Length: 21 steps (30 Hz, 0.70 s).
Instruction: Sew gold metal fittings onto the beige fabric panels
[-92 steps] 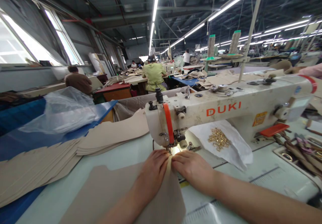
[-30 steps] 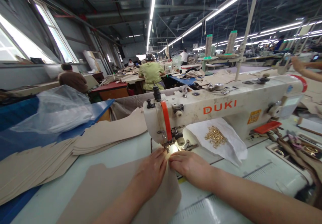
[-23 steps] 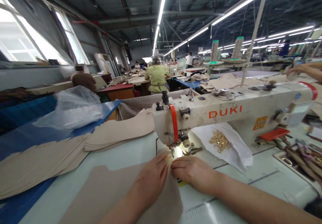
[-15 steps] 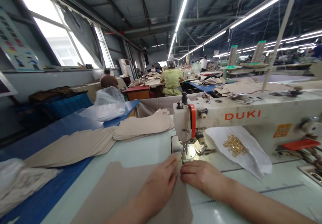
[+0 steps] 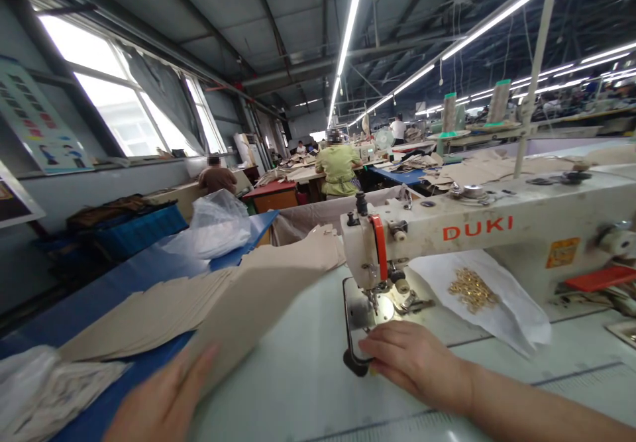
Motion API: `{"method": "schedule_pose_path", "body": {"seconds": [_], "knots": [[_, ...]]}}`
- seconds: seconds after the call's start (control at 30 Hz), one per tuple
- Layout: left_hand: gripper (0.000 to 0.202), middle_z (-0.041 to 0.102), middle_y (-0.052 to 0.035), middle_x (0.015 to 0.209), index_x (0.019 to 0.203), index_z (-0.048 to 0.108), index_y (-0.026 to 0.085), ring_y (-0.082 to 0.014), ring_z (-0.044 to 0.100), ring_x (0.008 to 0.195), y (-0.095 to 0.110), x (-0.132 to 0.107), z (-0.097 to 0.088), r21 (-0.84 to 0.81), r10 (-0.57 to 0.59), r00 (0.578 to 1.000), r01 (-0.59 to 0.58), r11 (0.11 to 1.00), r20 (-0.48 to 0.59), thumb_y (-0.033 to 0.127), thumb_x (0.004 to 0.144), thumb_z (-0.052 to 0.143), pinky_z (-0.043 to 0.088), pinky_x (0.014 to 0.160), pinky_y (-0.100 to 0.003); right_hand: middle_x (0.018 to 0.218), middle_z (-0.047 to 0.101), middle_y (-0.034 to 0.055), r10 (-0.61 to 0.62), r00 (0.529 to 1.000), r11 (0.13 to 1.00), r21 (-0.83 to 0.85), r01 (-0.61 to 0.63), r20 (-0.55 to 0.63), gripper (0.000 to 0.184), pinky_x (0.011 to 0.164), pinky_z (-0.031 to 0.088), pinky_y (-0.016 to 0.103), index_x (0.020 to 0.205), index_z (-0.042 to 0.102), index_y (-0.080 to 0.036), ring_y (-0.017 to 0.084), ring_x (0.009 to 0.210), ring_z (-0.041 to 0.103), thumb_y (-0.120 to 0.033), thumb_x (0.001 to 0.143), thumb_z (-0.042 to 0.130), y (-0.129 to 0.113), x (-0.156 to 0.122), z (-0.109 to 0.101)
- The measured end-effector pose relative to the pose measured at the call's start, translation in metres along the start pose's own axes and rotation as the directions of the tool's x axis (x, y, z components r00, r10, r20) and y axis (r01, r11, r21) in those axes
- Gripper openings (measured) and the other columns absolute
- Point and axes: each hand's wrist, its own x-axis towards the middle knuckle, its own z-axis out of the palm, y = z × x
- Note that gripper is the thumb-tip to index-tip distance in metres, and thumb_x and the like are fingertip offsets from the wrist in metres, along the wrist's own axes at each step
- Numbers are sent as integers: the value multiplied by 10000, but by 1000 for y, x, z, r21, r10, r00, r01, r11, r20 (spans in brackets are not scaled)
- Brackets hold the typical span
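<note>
Currently my left hand [image 5: 161,395] grips the blurred beige panel [image 5: 258,303] left of the sewing machine [image 5: 527,217], while my right hand [image 5: 420,362] rests curled near the needle plate [image 5: 385,308], whether holding anything I cannot tell.

Right hand [image 5: 417,364] palm-down, fingers bent; left hand [image 5: 161,395] blurred.

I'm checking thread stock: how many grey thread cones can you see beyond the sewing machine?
2: a smaller-looking cone and, right of it, a larger-looking cone, both beyond the sewing machine. More may be hidden in the background.
</note>
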Motion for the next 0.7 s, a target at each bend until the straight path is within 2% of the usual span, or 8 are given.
{"method": "schedule_pose_path", "body": {"seconds": [0.07, 0.13, 0.2, 0.27, 0.37, 0.47, 0.57, 0.7], "knots": [[409, 718, 47, 966, 1257, 481, 363, -272, 679, 874, 19, 57, -27, 55, -18, 997, 22, 998, -74, 372, 891, 300, 571, 751, -454, 928, 679, 80, 17, 999, 1000, 14, -17, 38, 239, 834, 498, 301, 1041, 610, -157, 186, 890, 626, -257, 941, 417, 0, 1, 2], [448, 612, -42, 1219, 1259, 485, 199, -266, 572, 1108, 42, 109, -31, 108, 113, 991, -105, 989, -70, 279, 893, 238, 433, 981, -433, 906, 681, 73, 26, 999, 999, 22, -27, 43, 231, 830, 495, 294, 1010, 623, -164, 184, 880, 628, -236, 939, 415, 2, 0, 5], [479, 447, -106, 1390, 1310, 404, 73, -243, 414, 1272, 61, 147, -10, 121, 150, 978, -168, 978, 144, 127, 871, 221, 279, 1084, -405, 895, 682, 74, 29, 999, 999, 21, -29, 20, 237, 821, 494, 286, 1007, 626, -165, 183, 875, 629, -208, 937, 403, 3, -1, 7], [467, 491, -119, 1354, 1263, 463, 77, -209, 447, 1248, 72, 164, 29, 117, 115, 969, -143, 983, 217, 76, 860, 228, 297, 1069, -353, 881, 681, 71, 38, 999, 999, 17, -38, 0, 244, 804, 494, 273, 1010, 626, -172, 176, 853, 631, -188, 931, 395, 6, -3, 10], [371, 572, -156, 1266, 1176, 555, 106, -252, 497, 1206, 75, 160, 96, 124, 36, 952, -76, 989, 304, 221, 881, 362, 363, 1015, -387, 836, 677, 68, 48, 999, 999, -2, -48, -5, 252, 761, 498, 260, 986, 628, -182, 169, 794, 632, -184, 928, 383, 10, -5, 14], [544, 472, -221, 1347, 1260, 496, 90, -344, 406, 1269, 70, 142, 139, 137, -37, 938, -11, 991, 344, 455, 862, 430, 324, 1009, -521, 787, 671, 62, 41, 999, 999, -4, -41, 16, 263, 717, 497, 254, 960, 630, -184, 170, 747, 628, -195, 935, 368, 12, -6, 16], [654, 370, -214, 1420, 1340, 410, 89, -334, 305, 1330, 66, 129, 147, 141, -55, 940, 7, 990, 337, 536, 863, 381, 264, 1042, -529, 782, 667, 54, 57, 998, 998, 20, -58, 40, 260, 692, 495, 252, 944, 632, -193, 171, 733, 625, -202, 936, 372, 11, -6, 17], [679, 250, -188, 1484, 1393, 322, 85, -298, 194, 1377, 70, 118, 134, 175, -55, 969, 12, 985, 242, 522, 876, 370, 212, 1082, -489, 813, 674, 55, 36, 999, 998, 45, -38, 29, 258, 691, 504, 251, 971, 624, -202, 175, 745, 632, -195, 934, 369, 12, -8, 17]]}}
